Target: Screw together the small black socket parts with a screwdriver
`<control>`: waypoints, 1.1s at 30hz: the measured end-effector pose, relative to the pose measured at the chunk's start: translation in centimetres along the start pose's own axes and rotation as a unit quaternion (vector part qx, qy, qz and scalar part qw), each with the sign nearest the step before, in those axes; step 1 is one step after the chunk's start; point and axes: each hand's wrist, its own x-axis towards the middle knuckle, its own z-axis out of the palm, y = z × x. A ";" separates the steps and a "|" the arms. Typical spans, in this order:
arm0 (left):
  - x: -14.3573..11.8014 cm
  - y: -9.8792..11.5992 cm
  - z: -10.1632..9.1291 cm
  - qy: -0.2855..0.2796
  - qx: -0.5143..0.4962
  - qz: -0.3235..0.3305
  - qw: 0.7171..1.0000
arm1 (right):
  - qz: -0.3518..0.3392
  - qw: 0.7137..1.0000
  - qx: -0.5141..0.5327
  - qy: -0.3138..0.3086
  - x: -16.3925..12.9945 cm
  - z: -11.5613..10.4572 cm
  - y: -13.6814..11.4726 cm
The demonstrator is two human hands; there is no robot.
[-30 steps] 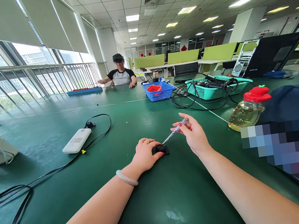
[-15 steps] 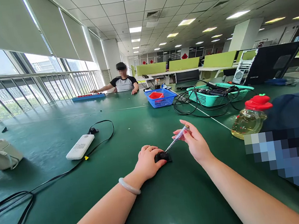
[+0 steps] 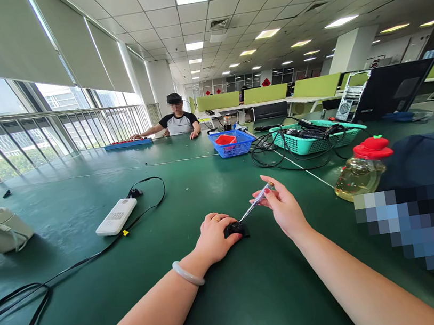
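My left hand (image 3: 213, 236) presses down on one small black part (image 3: 236, 228) on the green table (image 3: 87, 213), while my right hand (image 3: 284, 208) pinches one clear-handled screwdriver (image 3: 255, 201), its tip on the part. Two baskets, one blue (image 3: 232, 143) and one teal (image 3: 310, 138), sit farther back; the label on the one white power bank (image 3: 116, 217) is too small to read.

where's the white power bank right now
In the head view the power bank lies on the green table, left of the left hand, with a black cable looping around it.
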 end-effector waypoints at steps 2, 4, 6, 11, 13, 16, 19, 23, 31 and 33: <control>0.0 0.0 0.0 0.001 -0.001 0.001 1.000 | 0.007 1.000 0.004 0.007 0.0 0.0 0.0; 0.0 0.0 -0.1 0.001 -0.004 0.005 1.000 | 0.012 1.000 0.002 0.014 -0.1 0.1 -0.1; -0.1 0.1 -0.1 -0.001 -0.008 0.007 1.000 | 0.014 1.000 -0.002 0.017 -0.1 0.1 -0.1; -0.1 0.2 -0.2 -0.001 -0.007 0.000 1.000 | 0.009 1.000 -0.003 0.017 0.0 0.0 0.0; -0.1 0.2 -0.2 0.000 -0.005 0.002 1.000 | 0.008 1.000 -0.006 0.017 0.0 0.0 0.1; -0.1 0.1 -0.1 0.001 -0.004 0.007 1.000 | 0.008 1.000 -0.009 0.022 0.1 -0.1 0.3; -0.1 0.1 0.0 0.000 0.000 0.008 1.000 | 0.010 1.000 -0.009 0.028 0.2 -0.2 0.3; -0.1 -0.1 0.1 0.002 0.004 0.011 1.000 | 0.008 1.000 -0.019 0.024 0.2 -0.2 0.3; 0.0 -0.2 0.2 0.000 0.001 0.017 1.000 | 0.020 0.999 -0.018 0.038 0.3 -0.1 0.1; 0.0 -0.1 0.2 0.000 0.000 0.018 1.000 | 0.025 0.999 -0.017 0.042 0.2 -0.1 0.0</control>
